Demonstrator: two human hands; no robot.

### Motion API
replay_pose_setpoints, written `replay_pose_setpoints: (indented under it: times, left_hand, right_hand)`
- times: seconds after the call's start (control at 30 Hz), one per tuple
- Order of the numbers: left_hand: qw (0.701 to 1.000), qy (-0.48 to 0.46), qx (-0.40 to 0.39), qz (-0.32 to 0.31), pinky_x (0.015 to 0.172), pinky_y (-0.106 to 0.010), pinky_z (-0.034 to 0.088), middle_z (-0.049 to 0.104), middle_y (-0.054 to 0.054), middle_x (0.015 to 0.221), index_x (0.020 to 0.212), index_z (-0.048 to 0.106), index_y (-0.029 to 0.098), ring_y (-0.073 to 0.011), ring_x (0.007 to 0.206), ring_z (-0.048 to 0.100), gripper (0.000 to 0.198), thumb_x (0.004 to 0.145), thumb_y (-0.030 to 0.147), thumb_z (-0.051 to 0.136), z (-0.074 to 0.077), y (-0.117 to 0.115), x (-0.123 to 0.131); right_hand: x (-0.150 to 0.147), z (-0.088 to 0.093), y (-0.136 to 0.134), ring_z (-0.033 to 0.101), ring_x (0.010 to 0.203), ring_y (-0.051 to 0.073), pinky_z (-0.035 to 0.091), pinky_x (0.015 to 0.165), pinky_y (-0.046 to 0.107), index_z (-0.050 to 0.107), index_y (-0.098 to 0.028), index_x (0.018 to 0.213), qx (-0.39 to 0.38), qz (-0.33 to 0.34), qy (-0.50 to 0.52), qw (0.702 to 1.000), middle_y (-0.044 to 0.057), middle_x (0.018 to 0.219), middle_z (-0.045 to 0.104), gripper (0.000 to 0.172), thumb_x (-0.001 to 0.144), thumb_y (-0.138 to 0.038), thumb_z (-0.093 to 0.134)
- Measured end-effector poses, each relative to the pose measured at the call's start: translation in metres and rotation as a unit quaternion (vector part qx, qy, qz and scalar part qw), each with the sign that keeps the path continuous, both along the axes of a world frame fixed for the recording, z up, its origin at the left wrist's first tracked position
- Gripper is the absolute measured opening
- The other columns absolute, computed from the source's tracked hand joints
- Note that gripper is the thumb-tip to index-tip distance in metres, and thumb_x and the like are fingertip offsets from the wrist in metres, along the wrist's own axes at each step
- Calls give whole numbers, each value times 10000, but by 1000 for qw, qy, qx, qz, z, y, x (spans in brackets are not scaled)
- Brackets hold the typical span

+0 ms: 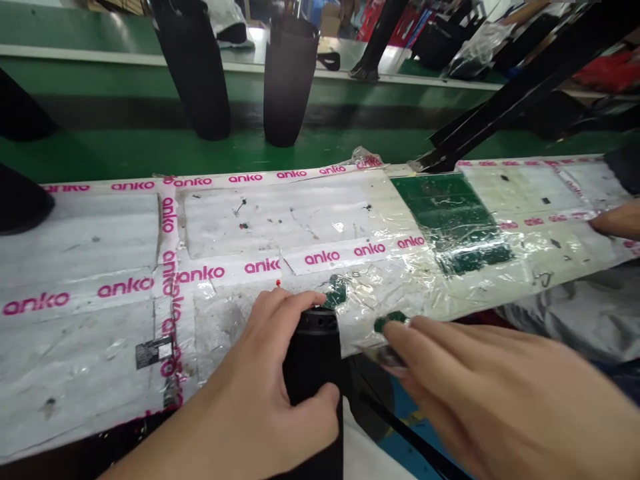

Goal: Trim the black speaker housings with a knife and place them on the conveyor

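My left hand point(280, 380) is wrapped round a black cylinder point(313, 360), which stands tilted at the near edge of the bench. Its top end has a black ring with small holes, and the fingers curl over that end while the thumb presses its side. My right hand point(465, 373) is to the right of the cylinder, blurred, with its fingers closed together. A greyish, shiny bit shows under those fingertips, too smeared to name. From below the hands a black strap or cord point(395, 427) runs down to the right.
White sheeting with pink-lettered tape point(280, 207) covers the bench. Behind it lies a green conveyor belt point(350, 143) with black cylinders point(290, 80) standing on it. A dark slanted post point(500, 107) rises at right. Another person's hand point(617, 220) rests at the right edge.
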State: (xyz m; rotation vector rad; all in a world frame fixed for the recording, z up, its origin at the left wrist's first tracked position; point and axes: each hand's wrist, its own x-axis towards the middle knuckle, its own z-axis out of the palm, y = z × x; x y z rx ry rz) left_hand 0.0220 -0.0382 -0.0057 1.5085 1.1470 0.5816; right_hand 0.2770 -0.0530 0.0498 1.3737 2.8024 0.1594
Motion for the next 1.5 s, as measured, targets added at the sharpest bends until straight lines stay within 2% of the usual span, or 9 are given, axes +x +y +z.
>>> replay_pose_setpoints:
  times: [0.2,0.4,0.63,0.9,1.03,1.2,1.3,1.4,1.5]
  left_hand:
    - [997,-22,-69,37,990,-487,633,693,-24,1304,1333,582,380,-282,1082,729,621,773,191,771,-1,2,1]
    - [998,-24,-39,51,1008,-457,598,652,0,1230,1204,631,355,-254,1066,686,540,720,170,782,0,2,8]
    - [997,-37,-43,51,960,-429,586,654,0,1182,1162,652,337,-256,1059,684,522,690,151,772,1,2,9]
    - [1000,-10,4,20,973,-433,564,666,-7,1175,1155,636,310,-270,1109,662,514,688,142,768,-3,6,13]
    - [999,-5,33,10,938,-419,572,666,-1,1130,1150,622,308,-258,1059,664,493,709,153,778,-5,9,16]
    - [998,8,66,-3,951,-459,559,674,-15,1094,1098,631,280,-277,1065,653,414,728,172,783,-2,12,25]
    - [998,8,61,-4,1008,-502,559,689,-36,1152,1151,635,278,-303,1137,654,439,752,203,803,-1,10,25]
    - [999,-3,32,9,1081,-544,556,670,-65,1307,1251,623,296,-334,1247,648,532,773,288,858,-3,7,18]
    - [999,-40,-9,-18,1118,-546,565,632,-74,1463,1387,576,347,-357,1345,632,659,798,344,873,-8,6,8]
  right_hand:
    - [-28,-32,7,578,540,186,354,534,358,491,-240,1117,10,27,25,999,-45,746,595,229,942,-93,487]
    - [-25,-31,11,598,578,192,372,575,367,526,-220,1186,5,37,21,999,-43,778,626,394,815,-94,561]
    - [-26,-31,12,598,560,194,384,564,370,539,-241,1123,0,34,34,999,-49,752,622,406,750,-85,577]
    - [-32,-25,9,537,397,202,167,475,349,459,-281,887,-70,-25,27,997,-56,608,565,375,615,-46,568]
    - [-33,-19,18,532,390,187,81,480,330,478,-272,894,-132,-23,-38,990,-56,615,574,328,678,-68,616]
    - [-26,-4,28,530,408,175,90,468,342,489,-270,856,-172,-17,-77,982,-61,580,581,250,778,-83,633]
    - [-8,6,24,481,365,183,135,453,368,437,-289,828,-89,25,-42,995,-71,546,523,220,864,-93,530]
    - [8,12,15,568,426,194,271,461,384,524,-268,993,47,6,-5,999,-34,659,633,171,1033,-158,399]
    - [8,8,11,606,443,159,370,465,345,548,-163,1210,62,1,12,998,-31,675,664,263,1164,-260,308]
